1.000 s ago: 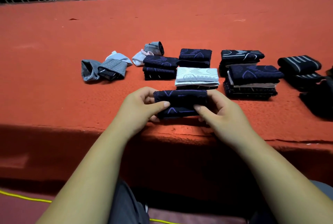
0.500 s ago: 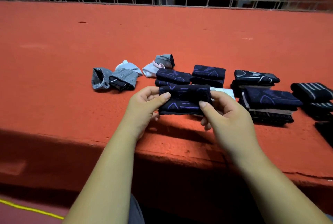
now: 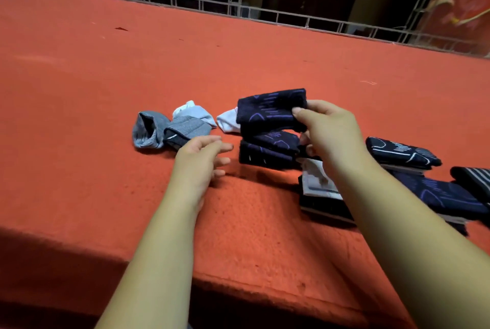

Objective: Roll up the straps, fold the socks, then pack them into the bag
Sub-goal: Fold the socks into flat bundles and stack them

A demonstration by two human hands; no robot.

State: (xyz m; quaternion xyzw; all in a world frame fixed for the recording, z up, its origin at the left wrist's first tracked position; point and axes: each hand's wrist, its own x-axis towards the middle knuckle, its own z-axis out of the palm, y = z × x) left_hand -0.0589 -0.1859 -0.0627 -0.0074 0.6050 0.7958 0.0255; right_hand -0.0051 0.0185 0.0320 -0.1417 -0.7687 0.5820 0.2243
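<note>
Right now your right hand (image 3: pixel 331 132) has its grip closed on a folded navy sock (image 3: pixel 267 112), thumb pressed on its near face, holding it in the air just above a stack of folded dark socks (image 3: pixel 265 151) on the red tabletop (image 3: pixel 79 90). Your left hand (image 3: pixel 198 161) hovers left of that stack, its grip loose and holding nothing, fingers relaxed, near a heap of grey socks (image 3: pixel 159 130). More folded dark socks (image 3: pixel 403 153) lie to the right, and a white folded sock (image 3: pixel 315 183) sits just beside your right forearm.
</note>
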